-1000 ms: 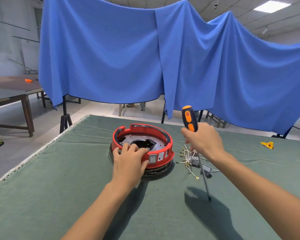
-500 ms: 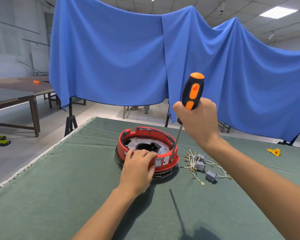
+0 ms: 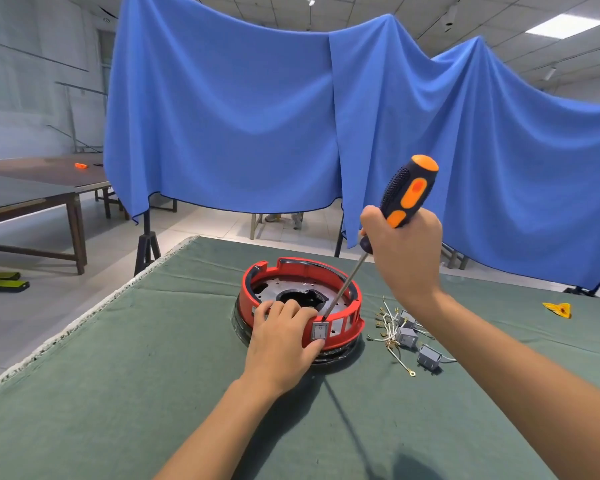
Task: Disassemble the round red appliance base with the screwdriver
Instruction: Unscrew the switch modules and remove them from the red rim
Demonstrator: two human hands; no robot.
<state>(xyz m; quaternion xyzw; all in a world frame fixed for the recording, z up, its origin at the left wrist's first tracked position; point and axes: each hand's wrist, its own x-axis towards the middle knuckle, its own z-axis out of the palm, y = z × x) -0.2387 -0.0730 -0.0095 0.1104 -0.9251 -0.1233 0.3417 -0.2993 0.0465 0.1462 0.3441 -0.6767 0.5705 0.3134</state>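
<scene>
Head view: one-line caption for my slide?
Left hand steadies the red base while the right hand angles a screwdriver inside.

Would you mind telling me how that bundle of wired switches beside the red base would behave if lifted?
The switches would probably dangle floppily, since thin loose wires join them. They look small, so likely light. Splayed terminals may snag on the green cloth.
</scene>
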